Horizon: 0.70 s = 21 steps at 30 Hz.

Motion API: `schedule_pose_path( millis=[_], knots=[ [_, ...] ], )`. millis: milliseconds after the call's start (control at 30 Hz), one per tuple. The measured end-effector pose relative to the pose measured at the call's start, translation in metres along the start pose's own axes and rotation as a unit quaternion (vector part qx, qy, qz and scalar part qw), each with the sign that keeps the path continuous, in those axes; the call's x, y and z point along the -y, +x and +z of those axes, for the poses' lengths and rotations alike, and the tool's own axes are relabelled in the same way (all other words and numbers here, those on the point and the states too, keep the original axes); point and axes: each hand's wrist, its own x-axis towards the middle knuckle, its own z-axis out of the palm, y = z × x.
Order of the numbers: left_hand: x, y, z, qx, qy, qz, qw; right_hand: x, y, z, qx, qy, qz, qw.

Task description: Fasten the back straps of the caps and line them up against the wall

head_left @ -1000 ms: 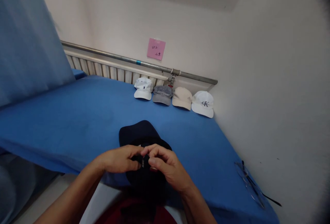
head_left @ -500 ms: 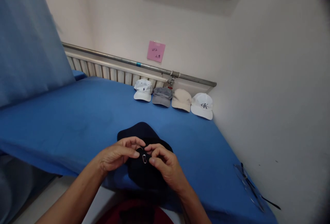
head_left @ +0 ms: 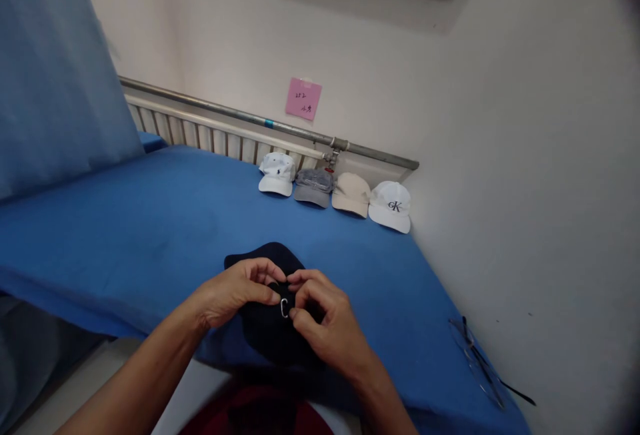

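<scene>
A black cap [head_left: 273, 331] lies near the front edge of the blue-covered bed, its brim pointing away to the left. A small silver metal buckle [head_left: 284, 308] shows on the cap's near part. My left hand [head_left: 240, 291] pinches the black fabric on the left of the buckle, thumb beside the metal. From the right, my right hand [head_left: 323, 311] grips with thumb and forefinger right at the buckle's edge. The fingertips of both hands almost meet above it. Much of the cap is hidden beneath my hands.
Along the wall stand a white cap [head_left: 277, 171], a grey cap [head_left: 313, 188], a beige cap [head_left: 351, 193] and another white cap [head_left: 390, 207] with dark letters. Eyeglasses [head_left: 480, 355] lie by the bed's right edge. Behind are a radiator [head_left: 200, 138] and pipe; a blue curtain [head_left: 60, 75] hangs left.
Both hands have shifted slightly, the right one a little up and to the right. The buckle has turned a bit, and its loop looks more open than before.
</scene>
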Motion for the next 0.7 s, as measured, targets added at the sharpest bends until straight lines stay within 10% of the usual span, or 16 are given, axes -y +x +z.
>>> schedule_pose_path(
  millis=[700],
  knots=[
    [-0.006, 0.001, 0.012, -0.048, 0.034, 0.011, 0.998, -0.008, -0.007, 0.001, -0.028, 0.056, 0.073, 0.995]
  ],
)
